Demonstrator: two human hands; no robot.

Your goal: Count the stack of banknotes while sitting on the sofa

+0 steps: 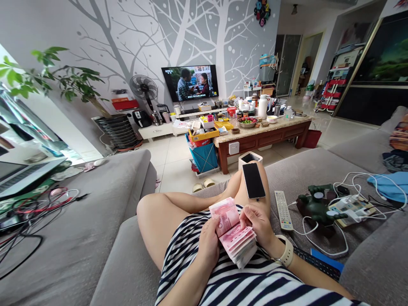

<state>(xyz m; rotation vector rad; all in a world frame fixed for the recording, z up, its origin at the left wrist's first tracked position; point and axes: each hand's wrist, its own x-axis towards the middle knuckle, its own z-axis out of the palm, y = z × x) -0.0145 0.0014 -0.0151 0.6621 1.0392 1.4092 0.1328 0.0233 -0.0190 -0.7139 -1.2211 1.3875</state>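
A thick stack of pink banknotes (237,243) lies over my lap, bent open so that its far notes stand up and its near notes fan toward me. My left hand (209,240) is wrapped around the stack's left side, thumb on top. At the right side, my right hand (256,222) pinches the notes near the fold with thumb and forefinger. A cream watch (284,250) is on my right wrist. On my right knee rests a smartphone (253,181) with a dark screen, just beyond the notes.
Right of my leg, a remote control (283,210) lies on the grey sofa, beside a dark green figurine (318,206) and a power strip (352,210) with white cables. Tangled cables (32,225) and a laptop (22,176) sit left. Ahead stands a cluttered coffee table (264,139).
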